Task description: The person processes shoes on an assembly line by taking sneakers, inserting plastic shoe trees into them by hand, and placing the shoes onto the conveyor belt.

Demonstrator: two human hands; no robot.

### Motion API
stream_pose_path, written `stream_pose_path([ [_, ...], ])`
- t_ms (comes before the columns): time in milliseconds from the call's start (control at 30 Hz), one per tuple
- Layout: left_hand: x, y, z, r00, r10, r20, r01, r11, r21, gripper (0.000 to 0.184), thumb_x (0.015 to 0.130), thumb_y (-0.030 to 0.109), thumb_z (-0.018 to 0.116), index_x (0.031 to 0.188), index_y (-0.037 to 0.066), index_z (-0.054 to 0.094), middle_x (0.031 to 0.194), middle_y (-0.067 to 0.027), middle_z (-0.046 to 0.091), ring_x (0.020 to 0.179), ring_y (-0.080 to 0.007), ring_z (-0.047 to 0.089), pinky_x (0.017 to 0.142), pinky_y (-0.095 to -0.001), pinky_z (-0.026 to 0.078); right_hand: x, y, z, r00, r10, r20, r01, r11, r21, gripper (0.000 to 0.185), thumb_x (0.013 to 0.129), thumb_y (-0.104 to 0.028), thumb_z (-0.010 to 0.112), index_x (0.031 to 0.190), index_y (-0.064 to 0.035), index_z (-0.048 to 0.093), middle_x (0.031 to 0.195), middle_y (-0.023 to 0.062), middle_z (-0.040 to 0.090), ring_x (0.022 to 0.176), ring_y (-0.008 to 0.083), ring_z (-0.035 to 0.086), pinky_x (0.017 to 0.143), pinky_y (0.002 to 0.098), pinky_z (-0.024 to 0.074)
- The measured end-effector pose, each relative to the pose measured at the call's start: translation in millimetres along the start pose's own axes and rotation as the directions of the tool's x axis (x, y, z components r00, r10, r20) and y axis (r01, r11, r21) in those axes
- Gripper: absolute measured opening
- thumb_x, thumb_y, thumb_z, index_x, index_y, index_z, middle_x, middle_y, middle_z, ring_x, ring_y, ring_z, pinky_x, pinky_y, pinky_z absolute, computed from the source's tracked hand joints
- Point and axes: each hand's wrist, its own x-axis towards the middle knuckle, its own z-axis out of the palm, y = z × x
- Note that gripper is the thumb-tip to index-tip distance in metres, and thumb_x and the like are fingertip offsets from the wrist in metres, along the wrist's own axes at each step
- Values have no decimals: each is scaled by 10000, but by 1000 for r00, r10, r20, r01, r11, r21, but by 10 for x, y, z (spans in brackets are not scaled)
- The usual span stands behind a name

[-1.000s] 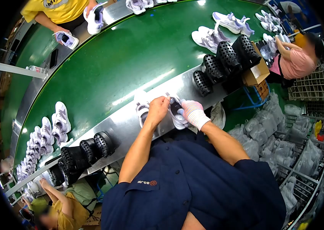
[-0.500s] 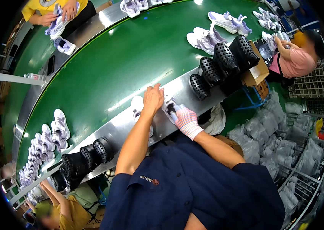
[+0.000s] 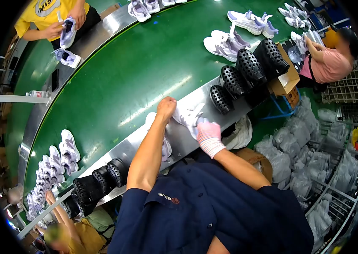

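A white and lavender sneaker [image 3: 184,113] is held over the metal ledge in front of me, toe to the left. My left hand [image 3: 167,108], bare, is closed with curled fingers at its toe end. My right hand [image 3: 209,135], in a striped knit glove, grips the heel end by the shoe's opening; its fingertips are partly hidden. Beneath my left forearm lies another white sneaker [image 3: 166,148], largely covered by the arm.
Black perforated shoe forms [image 3: 221,99] stand right on the ledge, others [image 3: 116,170] left. Sneakers [image 3: 221,45] sit across the green conveyor [image 3: 124,72], with a row [image 3: 54,161] at left. Co-workers sit or stand around. Bagged items fill a rack [image 3: 314,163] at right.
The sneaker has come up and turned, showing its upper and straps instead of its opening. My left hand has gone from stretched fingers to a closed grip near the toe.
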Motion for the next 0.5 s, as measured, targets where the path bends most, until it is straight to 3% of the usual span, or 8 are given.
stream_pose_path([
  [33, 19, -8, 9, 999, -31, 32, 33, 998, -53, 246, 969, 230, 595, 1117, 64, 702, 961, -156, 732, 961, -284, 687, 843, -404, 540, 33, 75, -146, 998, 51, 47, -49, 998, -35, 175, 871, -204, 659, 1007, -98, 691, 878, 124, 717, 803, 310, 729, 763, 436, 562],
  [67, 37, -6, 22, 996, -58, 67, 65, 992, -104, 231, 975, 249, 617, 1085, 62, 695, 955, -123, 729, 948, -251, 682, 803, -386, 536, 60, 185, -98, 998, 45, -41, -41, 995, 86, 190, 880, -245, 665, 972, -92, 732, 911, 144, 732, 837, 332, 728, 783, 445, 563],
  [100, 85, -77, 103, 996, -55, 68, 62, 993, -101, 231, 975, 249, 617, 1085, 62, 695, 955, -123, 729, 948, -251, 682, 803, -386, 536, 122, 225, -185, 996, 73, 57, -80, 986, 146, 230, 877, -283, 675, 979, -90, 750, 949, 165, 738, 881, 346, 727, 808, 448, 565],
  [167, 220, -262, 341, 989, 8, 151, 92, 758, -646, 264, 984, 306, 659, 1098, 70, 693, 1008, -63, 725, 962, -200, 657, 784, -361, 523, 219, 250, -308, 963, 148, 227, -206, 943, 260, 335, 852, -354, 705, 1019, -68, 763, 1000, 209, 739, 956, 380, 716, 860, 452, 566],
  [233, 139, -214, 461, 985, 52, 163, 77, 715, -694, 382, 995, 375, 674, 1216, 63, 686, 1131, -58, 706, 1060, -182, 623, 904, -341, 499, 259, 257, -212, 923, 205, 327, -316, 886, 338, 450, 834, -412, 706, 1071, -32, 747, 1020, 248, 730, 1000, 405, 705, 899, 452, 562],
  [300, 19, -110, 506, 988, 70, 140, 58, 665, -744, 493, 992, 446, 672, 1296, 59, 662, 1210, -79, 686, 1139, -191, 602, 992, -356, 471, 217, 253, 24, 941, 237, 239, -318, 862, 395, 373, 816, -327, 710, 1026, -21, 749, 984, 265, 721, 953, 418, 706, 881, 467, 562],
  [400, -37, -75, 558, 993, -4, 120, 98, 606, -790, 547, 976, 499, 678, 1298, 57, 655, 1224, -100, 677, 1152, -201, 598, 998, -369, 471, 111, 171, 50, 965, 209, 160, -263, 814, 517, 273, 804, -225, 698, 983, -23, 741, 926, 253, 717, 905, 423, 701, 848, 481, 558],
  [500, 82, -192, 478, 952, 49, 302, 235, 518, -822, 588, 953, 536, 696, 1273, 44, 661, 1106, -115, 701, 1047, -214, 637, 935, -361, 498, -9, 162, -95, 987, 144, 68, -159, 841, 518, 238, 812, -211, 683, 973, -42, 731, 931, 236, 709, 912, 431, 684, 844, 495, 547],
])
